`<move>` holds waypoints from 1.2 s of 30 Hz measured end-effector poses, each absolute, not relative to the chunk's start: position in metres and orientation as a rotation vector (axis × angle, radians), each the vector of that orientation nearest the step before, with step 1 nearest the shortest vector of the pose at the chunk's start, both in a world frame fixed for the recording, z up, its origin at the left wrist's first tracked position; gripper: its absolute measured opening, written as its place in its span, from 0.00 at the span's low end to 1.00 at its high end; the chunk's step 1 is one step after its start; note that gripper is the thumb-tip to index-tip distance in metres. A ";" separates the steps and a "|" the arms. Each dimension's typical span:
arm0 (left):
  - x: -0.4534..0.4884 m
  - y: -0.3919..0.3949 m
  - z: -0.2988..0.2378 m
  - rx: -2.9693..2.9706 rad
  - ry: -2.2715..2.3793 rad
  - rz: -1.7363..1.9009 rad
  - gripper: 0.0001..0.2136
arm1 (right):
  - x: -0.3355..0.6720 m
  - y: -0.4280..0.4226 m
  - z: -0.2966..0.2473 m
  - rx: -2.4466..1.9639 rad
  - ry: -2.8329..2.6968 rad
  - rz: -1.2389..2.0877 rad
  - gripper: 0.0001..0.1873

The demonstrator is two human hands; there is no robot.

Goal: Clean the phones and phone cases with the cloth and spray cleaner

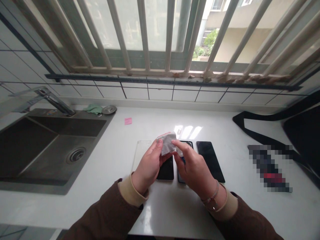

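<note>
Two bare hands work above a white counter [100, 213]: the left hand [147, 166] pinches a folded grey-white cloth [167, 143] between thumb and fingers, while the right hand [193, 168] lays its fingertips on the cloth, grip unclear from here. Below lie a clear phone case [141, 155], a black phone [166, 170], a second phone [188, 144], and a third phone [210, 161]

Phones [210, 161] lie right of the sink [37, 125]
</note>
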State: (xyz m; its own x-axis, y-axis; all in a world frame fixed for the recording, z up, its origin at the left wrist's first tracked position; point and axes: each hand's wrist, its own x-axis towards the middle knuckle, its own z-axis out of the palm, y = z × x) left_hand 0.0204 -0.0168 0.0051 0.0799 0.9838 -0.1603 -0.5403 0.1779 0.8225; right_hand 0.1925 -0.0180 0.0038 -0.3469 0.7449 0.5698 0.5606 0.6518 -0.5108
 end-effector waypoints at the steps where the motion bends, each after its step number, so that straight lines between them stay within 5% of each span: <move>1: 0.021 -0.017 0.006 0.679 0.830 1.280 0.20 | 0.193 -0.019 0.005 -0.989 -2.022 0.315 0.24; 4: 0.022 -0.017 0.007 0.705 0.831 1.305 0.19 | 0.194 -0.022 0.009 -1.000 -1.883 0.540 0.28; 10: 0.019 -0.014 0.001 0.840 0.924 1.340 0.23 | 0.193 -0.021 0.011 -0.872 -1.406 1.341 0.14; 15: 0.018 -0.016 0.001 1.018 0.984 1.335 0.23 | 0.192 -0.016 -0.001 -0.841 -1.106 1.652 0.33; 21: 0.020 -0.021 0.007 1.194 0.969 1.334 0.22 | 0.188 -0.016 0.001 -0.810 -0.912 1.778 0.43; 30: 0.025 -0.019 -0.001 0.915 0.885 1.269 0.22 | 0.189 -0.013 0.005 -0.920 -0.947 1.771 0.35; 36: 0.028 -0.021 0.000 0.749 0.805 1.244 0.21 | 0.188 -0.013 0.001 -1.122 -1.212 1.630 0.39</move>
State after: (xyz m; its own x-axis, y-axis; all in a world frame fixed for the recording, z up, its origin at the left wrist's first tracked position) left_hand 0.0284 -0.0213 0.0002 0.1326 0.9845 -0.1148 -0.5084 0.1670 0.8447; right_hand 0.1880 -0.0125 0.0006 -0.2880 0.9389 -0.1886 -0.0895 -0.2225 -0.9708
